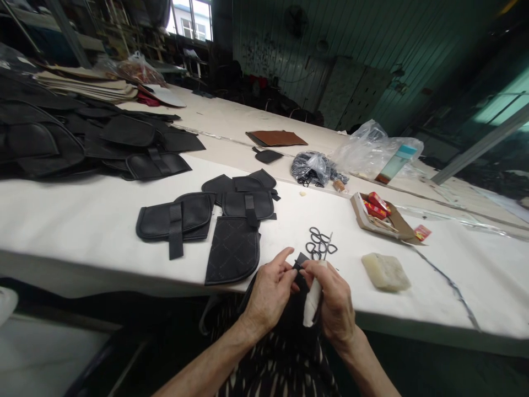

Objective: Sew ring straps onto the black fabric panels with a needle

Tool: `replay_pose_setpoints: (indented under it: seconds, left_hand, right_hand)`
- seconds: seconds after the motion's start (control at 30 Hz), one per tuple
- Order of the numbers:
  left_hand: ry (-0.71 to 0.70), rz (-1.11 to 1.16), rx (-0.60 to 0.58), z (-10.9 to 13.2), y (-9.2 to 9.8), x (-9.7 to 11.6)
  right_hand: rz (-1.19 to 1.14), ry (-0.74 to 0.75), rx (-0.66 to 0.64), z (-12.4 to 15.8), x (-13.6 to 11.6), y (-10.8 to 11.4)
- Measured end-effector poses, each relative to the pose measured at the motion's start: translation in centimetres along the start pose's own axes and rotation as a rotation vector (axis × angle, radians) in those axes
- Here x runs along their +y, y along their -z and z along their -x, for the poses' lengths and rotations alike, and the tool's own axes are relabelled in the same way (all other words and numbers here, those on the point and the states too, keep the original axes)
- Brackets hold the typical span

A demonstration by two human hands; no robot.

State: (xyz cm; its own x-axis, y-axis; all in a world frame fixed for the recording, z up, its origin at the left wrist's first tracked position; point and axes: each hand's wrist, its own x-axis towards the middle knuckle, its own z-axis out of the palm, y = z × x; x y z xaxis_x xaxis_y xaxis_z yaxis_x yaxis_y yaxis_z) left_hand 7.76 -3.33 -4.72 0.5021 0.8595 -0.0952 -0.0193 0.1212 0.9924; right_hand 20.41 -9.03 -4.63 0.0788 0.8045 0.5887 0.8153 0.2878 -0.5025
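At the table's front edge, my left hand [270, 289] pinches a black strap [301, 258] between thumb and fingers. My right hand [334, 298] grips the strap's other side with its fingertips. Tucked in that same hand is an awl-like tool with a white wrapped handle [313, 303]; its thin metal shaft points away from me. Just beyond the fingers lie several black rings [317, 240]. Left of my hands rests a black quilted piece [233, 249], with black strapped pieces [176, 220] beside and behind it. The lower part of the held work is hidden by my hands.
A yellowish block [385, 272] sits to the right, below an open cardboard box [363, 219] with red packets. Farther back are a plastic bag of black parts [309, 167], a blue-capped container [395, 164] and brown sheets [279, 138]. Black pieces [128, 132] are heaped at left.
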Motion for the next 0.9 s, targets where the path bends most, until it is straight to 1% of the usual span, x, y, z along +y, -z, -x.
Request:
replay_pose_setpoints:
  seconds: [0.07, 0.13, 0.17, 0.27, 0.37, 0.43, 0.67, 0.8, 0.9]
  left_hand:
    - [0.025, 0.036, -0.016, 0.0, 0.1, 0.3]
    - [0.051, 0.065, -0.019, -0.1, 0.1, 0.5]
    - [0.062, 0.074, -0.016, -0.1, 0.1, 0.6]
    - [0.077, 0.091, 0.002, -0.1, 0.1, 0.7]
    - [0.081, 0.092, 0.004, -0.2, 0.1, 0.6]
    - [0.087, 0.099, 0.005, -0.2, 0.1, 0.7]
    - [0.167, 0.137, 0.018, -0.6, 0.0, 1.1]
    - [0.155, 0.16, 0.007, -0.6, 0.0, 1.2]
    - [0.141, 0.17, 0.015, -0.5, 0.0, 1.3]
  right_hand:
    - [-0.027, -0.043, -0.047, 0.0, 0.1, 0.0]
    - [-0.078, -0.135, -0.084, 0.0, 0.2, 0.1]
    - [-0.102, -0.183, -0.08, 0.0, 0.3, 0.1]
    - [-0.135, -0.288, -0.008, 0.0, 0.5, 0.3]
    - [-0.174, -0.355, -0.014, 0.1, 0.3, 0.2]
    - [-0.201, -0.366, -0.019, 0.2, 0.0, 0.2]
    - [-0.174, -0.36, 0.08, 0.7, -0.5, 0.0]
    - [-0.158, -0.29, 0.109, 1.3, -0.5, -0.6]
    - [-0.167, -0.321, 0.142, 1.5, -0.7, -0.9]
